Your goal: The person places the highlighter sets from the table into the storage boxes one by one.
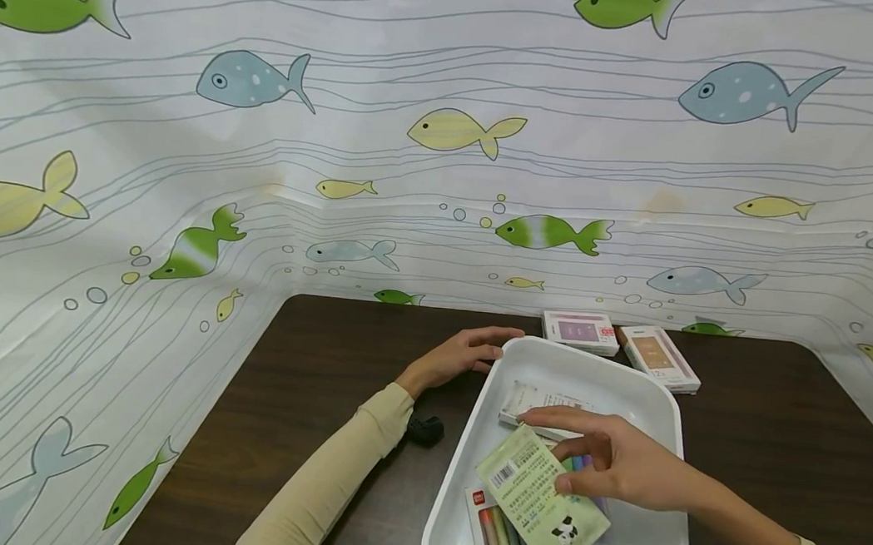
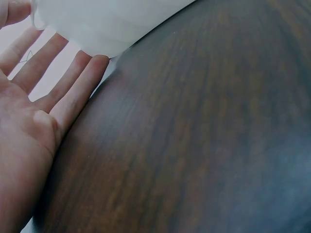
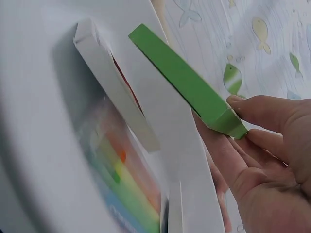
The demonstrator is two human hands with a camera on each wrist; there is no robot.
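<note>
Over the cropped tray [image 1: 648, 540], the right hand [image 1: 612, 462] pinches a green carton [image 1: 538, 500] part-hiding crayons [image 1: 493, 534]; left hand [image 1: 465, 356] spread against the rim [image 1: 526, 342].

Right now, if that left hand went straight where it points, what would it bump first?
Probably the rounded, white plastic tray: the left hand seems right against its far left corner, though depth is unclear.

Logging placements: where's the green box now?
Low and right of centre in the head view, the green box is pinched by the right hand, over the white tray.
</note>
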